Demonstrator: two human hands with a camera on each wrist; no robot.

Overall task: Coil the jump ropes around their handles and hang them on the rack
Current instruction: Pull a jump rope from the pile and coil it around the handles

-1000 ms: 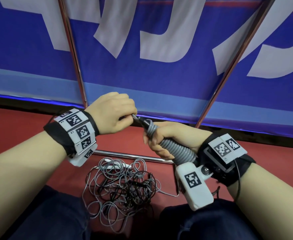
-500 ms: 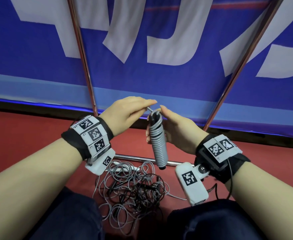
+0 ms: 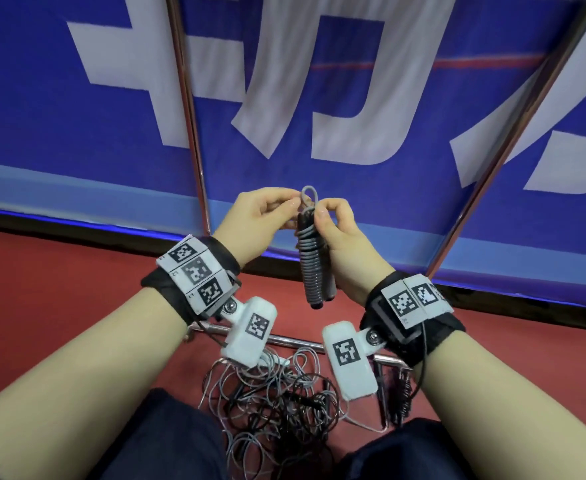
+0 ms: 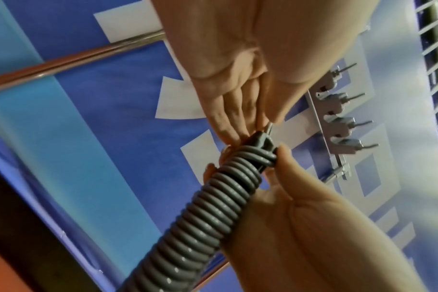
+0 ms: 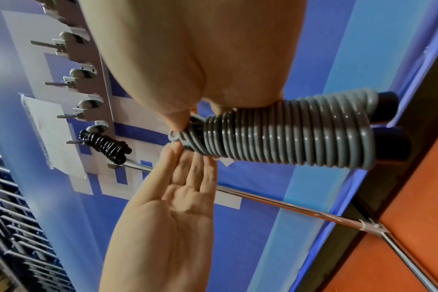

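A grey jump rope (image 3: 311, 268) is coiled tightly round its two black handles and hangs upright between my hands, in front of the blue banner. A small rope loop (image 3: 308, 196) stands out at its top. My left hand (image 3: 293, 202) pinches that loop between thumb and fingertips. From the right side, my right hand (image 3: 321, 212) pinches the top of the bundle. The left wrist view shows the coil (image 4: 213, 207) with both hands meeting at its tip. In the right wrist view the coil (image 5: 288, 134) lies under my right hand, with the black handle ends (image 5: 385, 110) showing.
A tangled pile of grey and black ropes (image 3: 277, 403) lies on the red floor between my knees, by a chrome floor bar (image 3: 284, 338). Chrome poles (image 3: 187, 109) rise before the banner. The hook rack (image 5: 83, 79) carries one coiled black rope (image 5: 105, 146); its other hooks (image 4: 338, 122) are bare.
The bundle went from tilted in my right fist to hanging upright and higher up. Both hands rose, and a small loop now stands at the top between my fingertips.
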